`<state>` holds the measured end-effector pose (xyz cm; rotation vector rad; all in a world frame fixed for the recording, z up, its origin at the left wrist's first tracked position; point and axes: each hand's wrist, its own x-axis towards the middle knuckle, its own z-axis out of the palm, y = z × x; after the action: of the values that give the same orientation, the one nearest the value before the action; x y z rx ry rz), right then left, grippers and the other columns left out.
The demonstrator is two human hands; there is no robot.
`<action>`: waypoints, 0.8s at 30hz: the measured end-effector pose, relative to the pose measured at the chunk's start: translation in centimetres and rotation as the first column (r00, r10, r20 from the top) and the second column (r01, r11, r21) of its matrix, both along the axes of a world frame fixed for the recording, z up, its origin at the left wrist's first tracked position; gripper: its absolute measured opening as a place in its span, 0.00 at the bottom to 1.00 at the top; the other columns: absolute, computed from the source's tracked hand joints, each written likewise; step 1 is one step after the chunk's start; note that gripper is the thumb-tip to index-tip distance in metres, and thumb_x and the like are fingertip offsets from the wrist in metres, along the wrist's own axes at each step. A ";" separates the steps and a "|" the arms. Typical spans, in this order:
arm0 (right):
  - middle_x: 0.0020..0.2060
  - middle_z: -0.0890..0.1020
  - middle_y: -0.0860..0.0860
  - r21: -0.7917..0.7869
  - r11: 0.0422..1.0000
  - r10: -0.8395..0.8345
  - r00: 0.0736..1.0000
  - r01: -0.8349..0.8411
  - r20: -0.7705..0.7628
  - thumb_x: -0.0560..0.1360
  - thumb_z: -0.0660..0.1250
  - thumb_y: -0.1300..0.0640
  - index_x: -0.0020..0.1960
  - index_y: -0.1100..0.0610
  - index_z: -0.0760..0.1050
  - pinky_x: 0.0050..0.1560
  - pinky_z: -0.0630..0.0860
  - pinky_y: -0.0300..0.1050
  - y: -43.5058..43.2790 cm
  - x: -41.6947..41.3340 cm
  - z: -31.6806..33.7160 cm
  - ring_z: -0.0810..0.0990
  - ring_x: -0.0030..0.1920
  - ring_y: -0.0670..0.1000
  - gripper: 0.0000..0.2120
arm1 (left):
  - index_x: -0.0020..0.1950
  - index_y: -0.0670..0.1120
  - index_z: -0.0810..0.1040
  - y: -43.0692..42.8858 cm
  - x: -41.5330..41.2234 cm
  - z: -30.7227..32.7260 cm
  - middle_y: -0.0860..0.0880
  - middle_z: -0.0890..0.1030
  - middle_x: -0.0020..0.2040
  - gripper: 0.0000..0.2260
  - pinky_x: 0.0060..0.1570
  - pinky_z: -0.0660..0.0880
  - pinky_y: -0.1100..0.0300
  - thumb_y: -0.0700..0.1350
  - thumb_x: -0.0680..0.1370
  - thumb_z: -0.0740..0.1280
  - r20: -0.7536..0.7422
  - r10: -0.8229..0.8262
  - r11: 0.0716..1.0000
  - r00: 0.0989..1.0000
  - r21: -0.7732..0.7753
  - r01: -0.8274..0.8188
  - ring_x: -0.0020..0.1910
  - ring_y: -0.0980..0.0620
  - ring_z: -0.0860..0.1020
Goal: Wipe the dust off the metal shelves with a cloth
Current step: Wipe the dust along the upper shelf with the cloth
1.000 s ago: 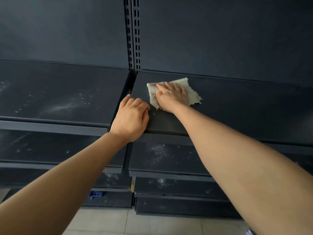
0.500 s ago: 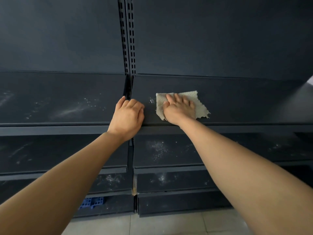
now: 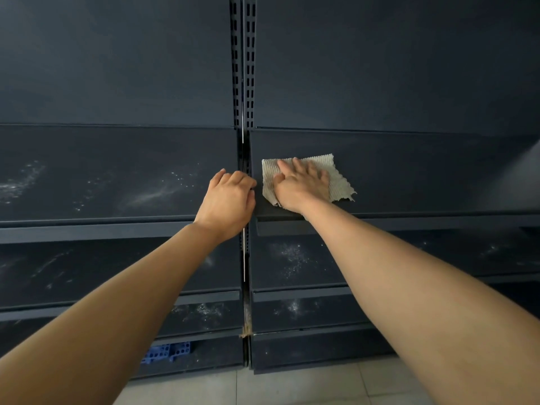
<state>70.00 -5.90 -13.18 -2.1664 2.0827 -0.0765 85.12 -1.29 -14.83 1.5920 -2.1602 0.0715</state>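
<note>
The right hand point(image 3: 301, 187) is pressing a beige ribbed cloth point(image 3: 336, 182) flat, fingers spread, on the dark metal shelf point(image 3: 409, 176). The left hand point(image 3: 226, 203) is resting with fingers curled over that shelf's left front corner, gripping nothing else.

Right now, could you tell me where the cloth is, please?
In the head view the cloth lies flat on the right-hand top shelf, near its left end beside the slotted upright, pressed under the right hand.

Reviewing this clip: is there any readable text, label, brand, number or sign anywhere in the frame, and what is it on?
None: no text shows on the metal shelves, back panel, slotted upright, cloth or blue crate at the bottom.
</note>
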 end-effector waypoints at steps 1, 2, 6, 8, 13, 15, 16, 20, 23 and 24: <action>0.78 0.47 0.50 -0.001 1.000 0.004 1.000 -0.004 0.003 0.81 0.42 0.47 0.78 0.44 0.47 0.74 0.42 0.59 -0.4 0.1 0.0 0.43 0.77 0.56 0.24 | 0.61 0.41 0.74 -0.3 0.0 0.0 0.43 0.76 0.59 0.14 0.71 0.53 0.52 0.41 0.79 0.57 -0.001 -0.001 1.000 1.000 0.013 0.001 0.59 0.43 0.72; 0.78 0.47 0.50 -0.002 1.000 0.008 1.000 -0.008 0.004 0.81 0.42 0.47 0.78 0.44 0.47 0.74 0.42 0.59 -0.9 0.2 -0.1 0.43 0.77 0.56 0.24 | 0.62 0.41 0.74 -0.6 0.1 -0.1 0.43 0.76 0.59 0.14 0.71 0.54 0.52 0.41 0.79 0.57 -0.001 -0.001 1.000 1.000 0.023 0.001 0.59 0.43 0.72; 0.78 0.48 0.50 -0.011 0.999 0.036 0.999 -0.036 -0.001 0.81 0.41 0.48 0.78 0.44 0.48 0.75 0.43 0.59 -3.4 0.4 -0.2 0.44 0.77 0.56 0.24 | 0.60 0.41 0.75 -0.9 0.1 -0.6 0.44 0.78 0.57 0.13 0.70 0.56 0.52 0.41 0.79 0.57 -0.015 -0.009 1.000 1.000 0.008 0.009 0.56 0.43 0.72; 0.78 0.48 0.50 -0.003 0.999 0.040 0.999 -0.040 0.003 0.81 0.41 0.48 0.78 0.43 0.48 0.75 0.43 0.59 -4.7 0.7 -0.2 0.44 0.78 0.56 0.24 | 0.59 0.40 0.76 -0.9 0.1 -0.7 0.44 0.78 0.55 0.12 0.70 0.57 0.52 0.40 0.78 0.58 -0.027 -0.005 1.000 1.000 -0.005 0.005 0.55 0.43 0.73; 0.78 0.47 0.49 0.012 0.999 0.052 0.999 -0.052 0.012 0.81 0.42 0.48 0.77 0.42 0.48 0.74 0.42 0.60 -6.8 1.6 -0.2 0.44 0.77 0.56 0.24 | 0.57 0.41 0.77 -0.9 0.0 -0.8 0.45 0.79 0.54 0.13 0.70 0.58 0.51 0.41 0.77 0.57 -0.027 0.006 1.000 1.000 -0.022 -0.007 0.53 0.43 0.74; 0.78 0.48 0.49 0.011 0.999 0.053 0.999 -0.053 0.012 0.81 0.42 0.48 0.77 0.42 0.48 0.74 0.42 0.60 -6.8 1.6 -0.2 0.44 0.77 0.56 0.24 | 0.57 0.41 0.77 -0.9 0.0 -0.8 0.45 0.79 0.54 0.13 0.69 0.58 0.51 0.41 0.78 0.57 -0.021 0.009 1.000 1.000 -0.022 -0.010 0.54 0.43 0.74; 0.78 0.48 0.49 0.010 0.999 0.054 0.998 -0.054 0.015 0.81 0.42 0.48 0.77 0.42 0.48 0.74 0.42 0.59 -6.6 1.6 -0.2 0.44 0.77 0.56 0.24 | 0.57 0.41 0.77 -0.9 0.0 -0.8 0.45 0.79 0.54 0.12 0.70 0.58 0.51 0.41 0.78 0.57 -0.019 0.012 1.000 1.000 -0.025 -0.012 0.54 0.43 0.73; 0.78 0.48 0.49 -0.002 0.998 0.065 0.998 -0.065 0.015 0.81 0.41 0.48 0.77 0.42 0.48 0.74 0.41 0.57 -5.1 1.3 -0.3 0.43 0.77 0.55 0.24 | 0.58 0.42 0.76 -0.7 -0.1 -0.7 0.45 0.79 0.54 0.12 0.70 0.56 0.52 0.41 0.78 0.58 -0.022 0.021 1.000 1.000 -0.023 -0.021 0.55 0.44 0.73; 0.78 0.48 0.49 -0.012 0.997 0.075 0.997 -0.075 0.005 0.81 0.41 0.47 0.77 0.42 0.48 0.75 0.41 0.57 -3.2 1.2 -0.4 0.44 0.77 0.55 0.24 | 0.58 0.42 0.76 -0.5 0.0 -0.6 0.45 0.79 0.54 0.12 0.71 0.56 0.51 0.40 0.78 0.57 -0.013 0.013 1.000 1.000 -0.022 -0.013 0.55 0.43 0.73; 0.78 0.48 0.49 -0.016 0.997 0.076 0.997 -0.076 0.004 0.81 0.40 0.47 0.77 0.42 0.48 0.75 0.42 0.57 -2.5 1.1 -0.4 0.44 0.77 0.55 0.24 | 0.57 0.42 0.76 -0.4 0.0 -0.6 0.44 0.79 0.54 0.12 0.71 0.57 0.51 0.40 0.78 0.57 -0.012 0.008 1.000 1.000 -0.024 -0.008 0.55 0.43 0.73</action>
<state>71.13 -8.44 -13.59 -2.2498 2.0021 -0.0906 85.15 -1.74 -15.41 1.5840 -2.1363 0.0905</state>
